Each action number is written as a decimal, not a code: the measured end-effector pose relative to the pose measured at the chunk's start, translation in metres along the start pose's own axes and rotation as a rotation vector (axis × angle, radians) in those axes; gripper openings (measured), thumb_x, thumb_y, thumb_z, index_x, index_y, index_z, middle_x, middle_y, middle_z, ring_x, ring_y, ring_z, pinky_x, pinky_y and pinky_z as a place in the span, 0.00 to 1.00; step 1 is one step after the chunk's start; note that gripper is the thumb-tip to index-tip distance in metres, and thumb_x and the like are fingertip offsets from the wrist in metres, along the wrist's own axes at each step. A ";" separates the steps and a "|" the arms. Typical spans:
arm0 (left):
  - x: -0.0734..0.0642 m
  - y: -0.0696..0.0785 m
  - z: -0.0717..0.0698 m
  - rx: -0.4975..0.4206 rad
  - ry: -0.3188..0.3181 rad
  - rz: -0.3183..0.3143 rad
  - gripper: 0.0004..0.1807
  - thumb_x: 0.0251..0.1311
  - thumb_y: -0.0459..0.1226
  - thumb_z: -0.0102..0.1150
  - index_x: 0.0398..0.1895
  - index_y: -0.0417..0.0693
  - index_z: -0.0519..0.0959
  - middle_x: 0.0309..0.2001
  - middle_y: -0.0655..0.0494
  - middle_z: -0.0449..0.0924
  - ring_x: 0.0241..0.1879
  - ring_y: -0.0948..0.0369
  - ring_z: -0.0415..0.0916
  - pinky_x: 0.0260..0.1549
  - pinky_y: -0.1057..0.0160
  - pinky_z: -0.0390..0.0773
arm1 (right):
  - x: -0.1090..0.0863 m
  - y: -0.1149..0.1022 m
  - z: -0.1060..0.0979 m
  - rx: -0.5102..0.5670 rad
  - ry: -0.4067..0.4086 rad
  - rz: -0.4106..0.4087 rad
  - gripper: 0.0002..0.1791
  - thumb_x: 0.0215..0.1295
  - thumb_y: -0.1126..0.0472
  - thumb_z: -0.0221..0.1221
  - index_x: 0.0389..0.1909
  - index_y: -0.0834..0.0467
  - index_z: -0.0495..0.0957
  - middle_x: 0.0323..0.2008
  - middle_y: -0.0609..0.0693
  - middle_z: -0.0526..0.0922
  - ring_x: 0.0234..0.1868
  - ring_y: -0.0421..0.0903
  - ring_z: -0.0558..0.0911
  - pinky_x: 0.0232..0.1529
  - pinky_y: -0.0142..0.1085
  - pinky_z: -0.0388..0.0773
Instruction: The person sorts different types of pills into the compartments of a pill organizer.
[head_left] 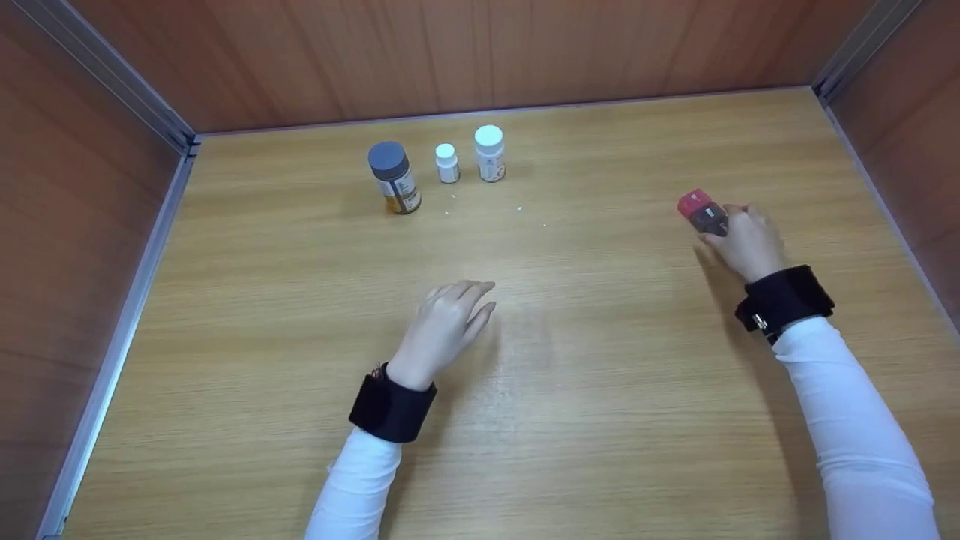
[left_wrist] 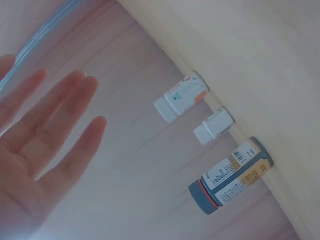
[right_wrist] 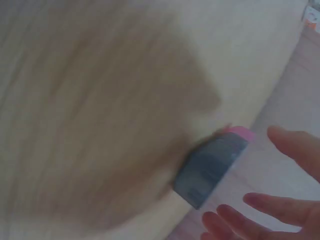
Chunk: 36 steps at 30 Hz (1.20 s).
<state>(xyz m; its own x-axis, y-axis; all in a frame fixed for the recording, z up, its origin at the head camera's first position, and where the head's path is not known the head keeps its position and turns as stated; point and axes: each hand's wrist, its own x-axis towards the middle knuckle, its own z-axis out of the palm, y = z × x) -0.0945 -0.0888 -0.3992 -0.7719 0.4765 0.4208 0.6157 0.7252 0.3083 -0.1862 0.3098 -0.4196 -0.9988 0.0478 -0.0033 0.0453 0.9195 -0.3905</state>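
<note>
At the right of the head view, my right hand [head_left: 752,241] is at a small pink-and-dark box [head_left: 694,202], partly covering its near end. The right wrist view shows the box [right_wrist: 212,167] on the table beyond the spread thumb and fingers, which do not curl round it. My left hand [head_left: 442,328] hovers over the middle of the table, fingers spread and holding nothing. Further back stand a dark-capped bottle [head_left: 395,178], a tiny white bottle [head_left: 447,163] and a larger white bottle [head_left: 490,154]; all three also show in the left wrist view.
Several small white specks [head_left: 519,208] lie on the table in front of the bottles. A wood-grain back panel [head_left: 480,60] and side panels [head_left: 75,225] with grey metal edging enclose the wooden table [head_left: 600,420].
</note>
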 end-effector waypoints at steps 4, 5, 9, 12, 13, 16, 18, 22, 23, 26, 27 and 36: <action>-0.008 0.000 0.004 0.013 -0.032 0.022 0.12 0.57 0.36 0.53 0.42 0.39 0.77 0.37 0.50 0.80 0.38 0.56 0.77 0.41 0.58 0.74 | 0.006 0.006 0.004 -0.015 -0.022 0.032 0.28 0.55 0.60 0.57 0.47 0.80 0.64 0.38 0.73 0.66 0.38 0.66 0.68 0.39 0.56 0.65; -0.009 0.000 0.005 0.014 -0.037 0.024 0.12 0.57 0.36 0.53 0.42 0.39 0.77 0.36 0.50 0.80 0.38 0.56 0.77 0.41 0.58 0.74 | 0.008 0.007 0.004 -0.020 -0.025 0.038 0.27 0.55 0.60 0.57 0.46 0.80 0.65 0.37 0.73 0.66 0.37 0.66 0.68 0.39 0.56 0.65; -0.014 0.000 0.010 0.018 -0.047 0.024 0.12 0.57 0.36 0.53 0.41 0.40 0.77 0.35 0.50 0.81 0.37 0.56 0.77 0.40 0.58 0.74 | 0.012 0.009 0.004 -0.041 -0.038 0.048 0.25 0.54 0.62 0.57 0.41 0.83 0.66 0.36 0.73 0.66 0.36 0.68 0.68 0.39 0.56 0.65; -0.015 0.001 0.013 0.018 -0.066 0.022 0.12 0.56 0.36 0.54 0.41 0.40 0.77 0.34 0.50 0.81 0.36 0.56 0.78 0.39 0.58 0.75 | 0.014 0.007 0.005 -0.030 -0.055 0.030 0.24 0.53 0.64 0.57 0.40 0.83 0.66 0.37 0.74 0.66 0.37 0.67 0.69 0.41 0.56 0.65; -0.015 0.002 0.013 0.018 -0.075 0.023 0.12 0.56 0.36 0.54 0.41 0.40 0.77 0.34 0.50 0.81 0.36 0.56 0.78 0.38 0.58 0.75 | 0.015 0.005 0.005 -0.025 -0.061 0.018 0.24 0.53 0.65 0.57 0.41 0.83 0.66 0.37 0.74 0.66 0.37 0.67 0.69 0.42 0.56 0.65; -0.012 0.004 0.015 0.021 -0.104 0.034 0.12 0.56 0.36 0.54 0.41 0.40 0.77 0.34 0.50 0.80 0.35 0.56 0.77 0.36 0.59 0.76 | 0.016 -0.009 0.009 0.001 -0.095 -0.048 0.24 0.52 0.67 0.58 0.44 0.82 0.66 0.39 0.73 0.66 0.39 0.66 0.69 0.44 0.56 0.65; -0.010 0.005 0.017 0.029 -0.116 0.048 0.12 0.55 0.36 0.54 0.41 0.40 0.77 0.34 0.50 0.80 0.35 0.56 0.77 0.35 0.59 0.76 | 0.017 -0.025 0.014 0.006 -0.125 -0.119 0.24 0.51 0.68 0.58 0.45 0.80 0.66 0.41 0.73 0.67 0.41 0.65 0.69 0.46 0.55 0.65; -0.005 0.006 0.020 0.052 -0.128 0.073 0.11 0.55 0.37 0.54 0.39 0.40 0.78 0.33 0.50 0.80 0.33 0.57 0.77 0.32 0.61 0.75 | 0.013 -0.067 0.030 0.016 -0.187 -0.295 0.23 0.49 0.68 0.60 0.46 0.77 0.68 0.42 0.71 0.69 0.43 0.64 0.71 0.47 0.52 0.67; -0.004 0.007 0.021 0.055 -0.131 0.078 0.11 0.55 0.36 0.54 0.39 0.40 0.78 0.33 0.51 0.80 0.33 0.57 0.77 0.31 0.61 0.75 | 0.011 -0.079 0.035 0.020 -0.204 -0.339 0.24 0.49 0.68 0.60 0.46 0.76 0.68 0.42 0.70 0.70 0.43 0.63 0.72 0.47 0.52 0.68; 0.001 0.008 0.024 0.052 -0.139 0.081 0.09 0.56 0.36 0.54 0.37 0.41 0.79 0.32 0.51 0.80 0.32 0.57 0.77 0.30 0.61 0.74 | 0.004 -0.113 0.046 0.029 -0.247 -0.442 0.23 0.48 0.69 0.61 0.46 0.75 0.69 0.42 0.68 0.71 0.42 0.61 0.73 0.48 0.49 0.70; 0.002 0.009 0.025 0.049 -0.143 0.082 0.09 0.56 0.35 0.53 0.36 0.41 0.79 0.32 0.51 0.80 0.32 0.57 0.77 0.30 0.61 0.74 | 0.002 -0.123 0.050 0.026 -0.260 -0.465 0.24 0.48 0.69 0.62 0.46 0.75 0.69 0.42 0.67 0.71 0.42 0.61 0.74 0.48 0.48 0.71; 0.023 0.005 0.033 0.099 -0.236 0.032 0.08 0.55 0.36 0.55 0.36 0.41 0.78 0.33 0.50 0.80 0.34 0.55 0.77 0.32 0.59 0.73 | -0.011 -0.169 0.081 -0.010 -0.301 -0.598 0.21 0.46 0.70 0.63 0.42 0.73 0.72 0.39 0.64 0.73 0.39 0.58 0.75 0.43 0.44 0.74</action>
<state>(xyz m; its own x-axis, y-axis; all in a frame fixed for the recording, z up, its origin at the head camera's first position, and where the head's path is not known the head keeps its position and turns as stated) -0.1141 -0.0575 -0.4160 -0.7749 0.5946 0.2143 0.6310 0.7472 0.2084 -0.1838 0.1225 -0.4283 -0.8130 -0.5804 -0.0459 -0.5185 0.7576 -0.3965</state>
